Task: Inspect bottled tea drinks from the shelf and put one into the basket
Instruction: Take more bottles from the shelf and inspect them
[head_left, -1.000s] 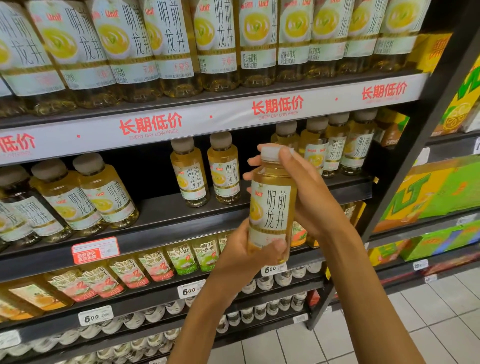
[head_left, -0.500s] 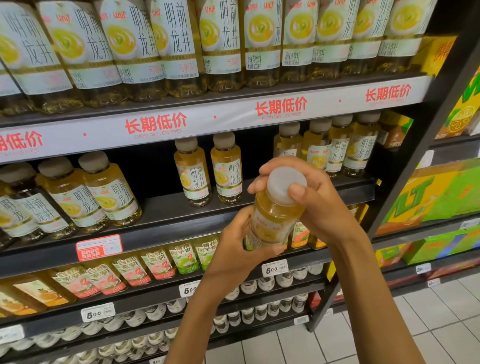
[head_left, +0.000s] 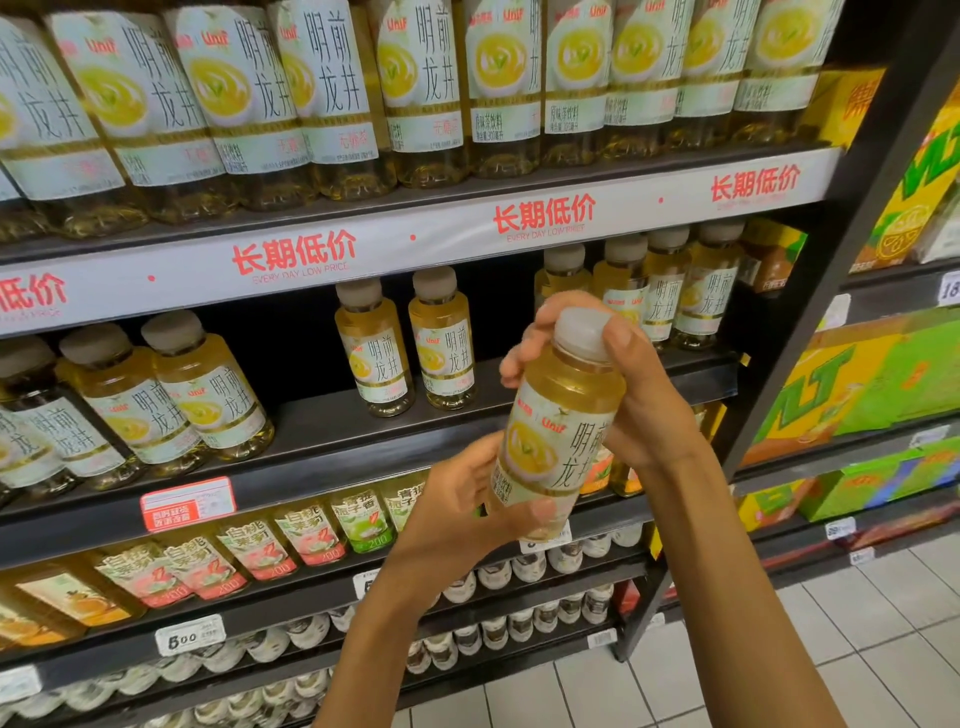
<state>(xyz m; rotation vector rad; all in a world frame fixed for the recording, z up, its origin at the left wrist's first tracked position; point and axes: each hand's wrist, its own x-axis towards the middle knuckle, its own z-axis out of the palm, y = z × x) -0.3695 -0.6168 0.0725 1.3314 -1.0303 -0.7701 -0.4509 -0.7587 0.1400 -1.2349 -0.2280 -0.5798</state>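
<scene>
Fingers (head_left: 615, 338) of the right hand (head_left: 644, 395) were closed around the neck and the white cap of the tea bottle (head_left: 558, 431), with the thumb pressed on the near side of the cap and the other fingers curled behind it. The left hand (head_left: 462, 504) held the bottom of the same bottle, its thumb laid across the lower part of the label and its fingers hidden behind. The bottle was in the air, in front of the front edge of the middle shelf (head_left: 322, 441), touching nothing but the two hands. Its long axis was tilted: the cap leaned up and to the right, the base down and to the left, toward the person, and the label faced the camera. So the bottle lay between the hands, the right one at the top end and the left one at the bottom end. No basket was visible in the view, so I cannot tell on which side it was. I judged that the inspection was in progress, and that either hand could carry the bottle alone, since both already gripped it; the right hand had the firmer hold at the narrow neck. Two similar bottles (head_left: 405, 343) stood upright further back on the same shelf.
</scene>
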